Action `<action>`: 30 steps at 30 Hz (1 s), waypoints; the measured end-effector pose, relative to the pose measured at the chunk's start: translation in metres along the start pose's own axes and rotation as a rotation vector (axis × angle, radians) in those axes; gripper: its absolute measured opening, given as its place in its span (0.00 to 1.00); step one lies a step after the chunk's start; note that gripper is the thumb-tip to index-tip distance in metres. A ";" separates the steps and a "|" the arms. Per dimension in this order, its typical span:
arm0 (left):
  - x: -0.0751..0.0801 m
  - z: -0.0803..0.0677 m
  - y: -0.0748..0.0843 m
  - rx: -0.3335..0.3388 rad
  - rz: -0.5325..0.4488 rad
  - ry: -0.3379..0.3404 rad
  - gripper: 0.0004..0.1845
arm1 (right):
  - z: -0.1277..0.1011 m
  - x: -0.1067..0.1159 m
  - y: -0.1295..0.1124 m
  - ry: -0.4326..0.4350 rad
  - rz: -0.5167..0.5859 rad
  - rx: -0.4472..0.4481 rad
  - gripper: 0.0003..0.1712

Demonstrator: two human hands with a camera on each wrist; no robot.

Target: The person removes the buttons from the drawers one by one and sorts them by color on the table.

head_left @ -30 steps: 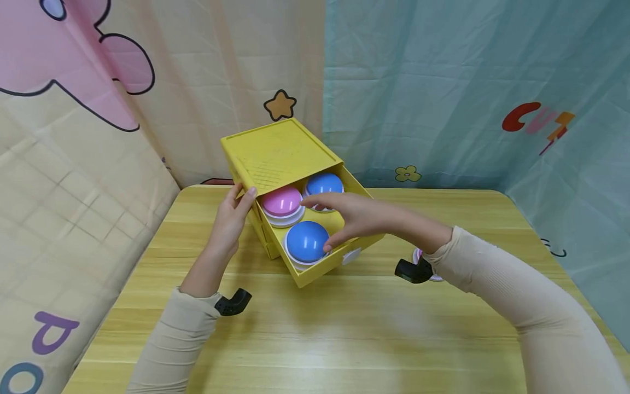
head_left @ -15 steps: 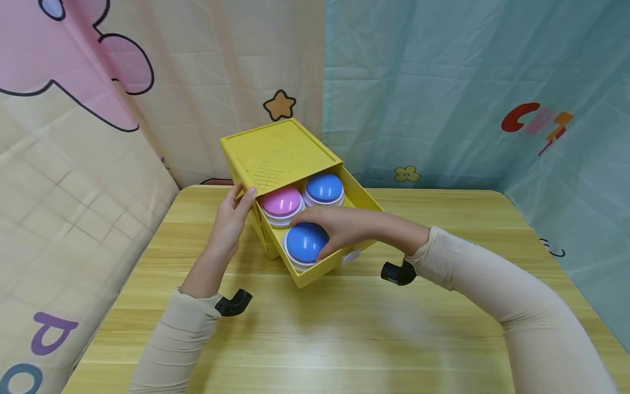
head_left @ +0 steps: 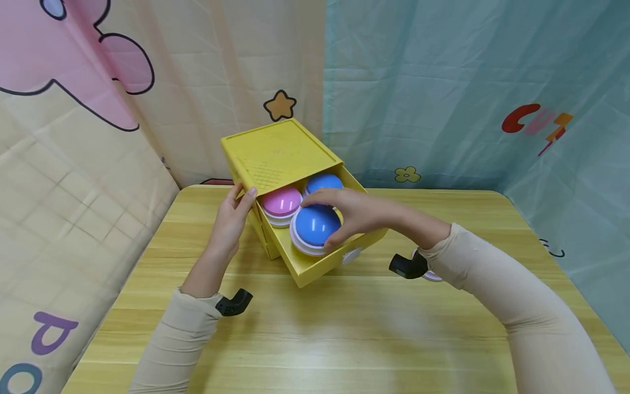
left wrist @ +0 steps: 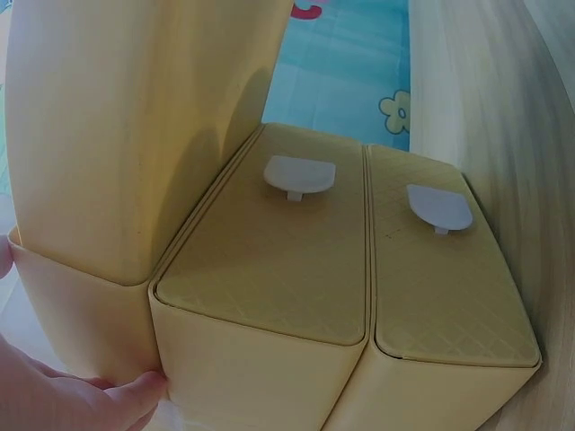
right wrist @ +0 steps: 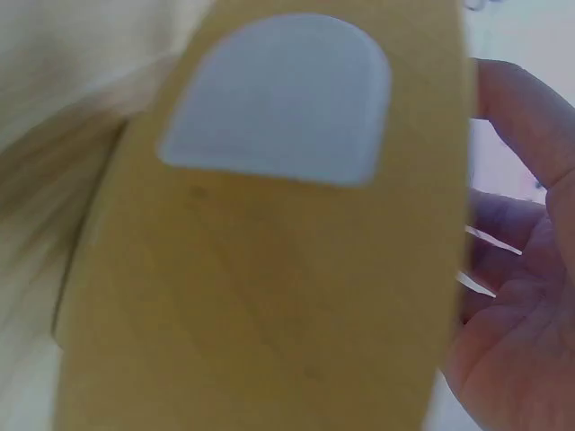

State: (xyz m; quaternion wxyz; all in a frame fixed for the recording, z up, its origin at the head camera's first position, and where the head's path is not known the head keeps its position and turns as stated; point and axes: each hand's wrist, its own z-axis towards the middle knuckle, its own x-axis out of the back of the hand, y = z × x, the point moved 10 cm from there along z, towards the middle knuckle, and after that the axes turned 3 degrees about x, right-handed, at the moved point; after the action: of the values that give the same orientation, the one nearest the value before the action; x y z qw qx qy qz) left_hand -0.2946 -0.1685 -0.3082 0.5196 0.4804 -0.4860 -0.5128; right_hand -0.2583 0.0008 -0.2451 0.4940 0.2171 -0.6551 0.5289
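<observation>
Blue plastic, and it is held fast by the right hand [head_left: 360, 211]: thumb and fingers are curved part-way around the front blue dome [head_left: 316, 225], inside the open drawer [head_left: 320, 271]. Whether its white base is clear of the drawer's floor cannot be told. Left of the drawer's mouth, the yellow drawer unit [head_left: 283, 156] is gripped at its edge by the left hand [head_left: 229, 218]. Now care is called for: the dome is best kept level, shifted without its neighbours being nudged, while the unit is braced firmly. At the drawer's back, the pink dome [head_left: 281, 201] and second blue dome [head_left: 323, 182] are seated; right of the drawer, on the desk [head_left: 344, 339], a pale-rimmed disc [head_left: 433, 277] is partly hidden.
</observation>
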 end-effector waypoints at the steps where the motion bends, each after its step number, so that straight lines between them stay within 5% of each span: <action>1: 0.000 0.000 0.000 -0.003 0.000 0.001 0.41 | -0.003 0.007 -0.001 0.019 -0.003 -0.005 0.42; 16: 0.000 0.002 -0.001 -0.006 0.001 0.009 0.41 | -0.079 0.070 0.015 0.215 -0.002 -0.114 0.39; 30: 0.001 0.002 -0.002 0.001 0.007 0.019 0.42 | -0.182 0.048 0.043 0.308 -0.153 -0.251 0.42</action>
State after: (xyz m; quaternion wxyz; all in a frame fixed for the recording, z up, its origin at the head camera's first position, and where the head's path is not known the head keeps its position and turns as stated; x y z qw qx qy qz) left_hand -0.2964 -0.1696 -0.3103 0.5258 0.4837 -0.4829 -0.5063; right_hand -0.2373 0.1925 -0.2318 0.6502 0.1196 -0.6142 0.4308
